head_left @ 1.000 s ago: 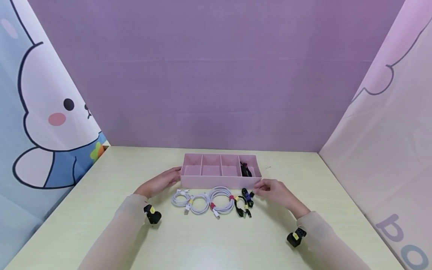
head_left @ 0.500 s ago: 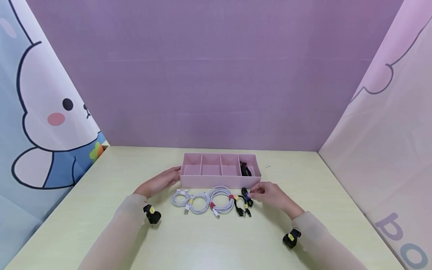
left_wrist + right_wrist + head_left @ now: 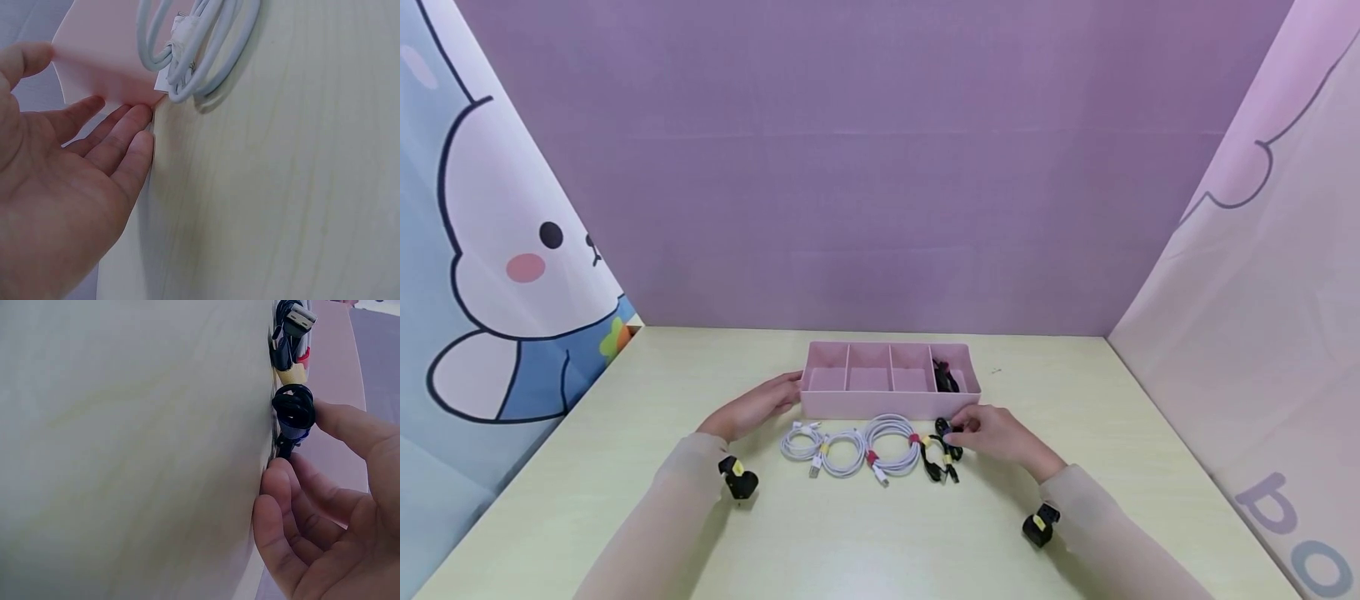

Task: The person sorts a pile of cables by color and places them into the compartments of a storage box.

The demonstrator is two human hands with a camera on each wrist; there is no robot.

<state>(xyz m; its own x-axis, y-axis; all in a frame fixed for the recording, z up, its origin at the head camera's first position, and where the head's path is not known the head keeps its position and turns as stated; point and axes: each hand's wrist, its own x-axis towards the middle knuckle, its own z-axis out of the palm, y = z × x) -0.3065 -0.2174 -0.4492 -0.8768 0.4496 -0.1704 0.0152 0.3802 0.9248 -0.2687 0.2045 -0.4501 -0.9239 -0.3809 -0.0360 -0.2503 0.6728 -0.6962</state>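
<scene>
A pink box point(image 3: 880, 406) with a row of compartments stands on the table. My left hand point(image 3: 756, 408) rests against its left end, fingers fairly straight, as the left wrist view also shows. In front of the box's right end, my right hand point(image 3: 996, 429) has thumb and forefinger around a coiled black cable point(image 3: 294, 409) with a blue tie. The thumb touches the coil, and the forefinger is at its lower end. Close beside it lies a black cable point(image 3: 934, 472) with a yellow tie.
Several coiled white cables, the largest white cable point(image 3: 891, 419) with red ties, lie left of the black ones before the box. Another black cable point(image 3: 945, 379) sits in the box's rightmost compartment. A purple backdrop point(image 3: 880, 208) rises behind the table point(image 3: 865, 550).
My right hand has moved left and slightly down, from the box's front right corner onto the blue-tied black cable. The left hand stays against the box.
</scene>
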